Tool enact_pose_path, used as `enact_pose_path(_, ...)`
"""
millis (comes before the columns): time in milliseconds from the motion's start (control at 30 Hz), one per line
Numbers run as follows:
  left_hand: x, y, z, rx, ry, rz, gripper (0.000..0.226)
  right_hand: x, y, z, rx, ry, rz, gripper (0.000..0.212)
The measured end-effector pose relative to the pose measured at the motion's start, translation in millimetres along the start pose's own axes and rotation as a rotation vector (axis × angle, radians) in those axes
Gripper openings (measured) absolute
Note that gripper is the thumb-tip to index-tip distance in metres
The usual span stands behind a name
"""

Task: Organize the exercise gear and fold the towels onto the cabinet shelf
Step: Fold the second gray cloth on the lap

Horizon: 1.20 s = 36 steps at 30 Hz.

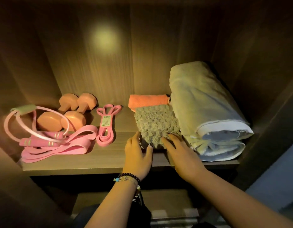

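A folded, nubby grey-green towel (156, 123) lies on the cabinet shelf (108, 155), in front of a folded orange towel (147, 100). My left hand (137, 153) holds the grey towel's near left corner, thumb on top. My right hand (180, 153) rests flat on its near right corner with straight fingers. A big rolled pale towel (206, 109) lies at the right. On the left sit two pink dumbbells (71, 112), a pink ring (27, 122), a pink jump rope (42, 141), a wide pink band (68, 143) and a looped pink resistance band (107, 124).
The wooden back wall (109, 63) and the side walls close the shelf in. A strip of bare shelf runs between the pink gear and the towels. A lower shelf (167, 201) shows below my arms.
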<state>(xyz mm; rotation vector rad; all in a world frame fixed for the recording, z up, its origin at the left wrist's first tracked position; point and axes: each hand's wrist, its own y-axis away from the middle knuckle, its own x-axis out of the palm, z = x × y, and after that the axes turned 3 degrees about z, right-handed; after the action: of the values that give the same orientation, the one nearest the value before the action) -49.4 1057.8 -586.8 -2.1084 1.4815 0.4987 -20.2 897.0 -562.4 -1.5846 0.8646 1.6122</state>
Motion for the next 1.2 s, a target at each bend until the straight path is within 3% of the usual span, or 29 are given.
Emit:
enact_pose_path(133, 3.8, -19.7, 1.5, -0.145, -0.111, -0.007, 0.052, 8.6, -13.9, -0.6, 0.031, 0.047, -0.053, 0.081)
enact_pose_path(267, 4.6, -32.1, -2.6, -0.217, -0.164, -0.071, 0.031, 20.9, -26.5, 4.3, 0.055, 0.137, -0.246, 0.060)
enact_pose_path(367, 2.3, -39.2, -2.2, -0.298, -0.194, -0.105, 0.030, 25.8, -30.6, 8.0, 0.072, 0.122, -0.344, 0.043)
enact_pose_path(533, 7.6, -50.7, 5.1, -0.247, -0.180, -0.217, 0.031, 40.8, -34.4, 4.0, 0.061, 0.051, -0.418, 0.054)
enact_pose_path(733, 7.1, -61.6, 9.4, -0.209, -0.163, -0.198, 0.036, 44.9, -49.8, -3.7, 0.028, 0.007, -0.384, 0.065)
enact_pose_path(867, 2.3, -55.7, 7.5, -0.205, -0.041, -0.160, 0.024, 42.7, -45.6, -4.3, 0.040, 0.029, -0.388, 0.059)
enact_pose_path(1200, 5.8, -57.4, 16.6, -0.123, -0.081, -0.170, 0.017, 51.7, -54.8, -3.5, 0.073, -0.015, -0.535, 0.050)
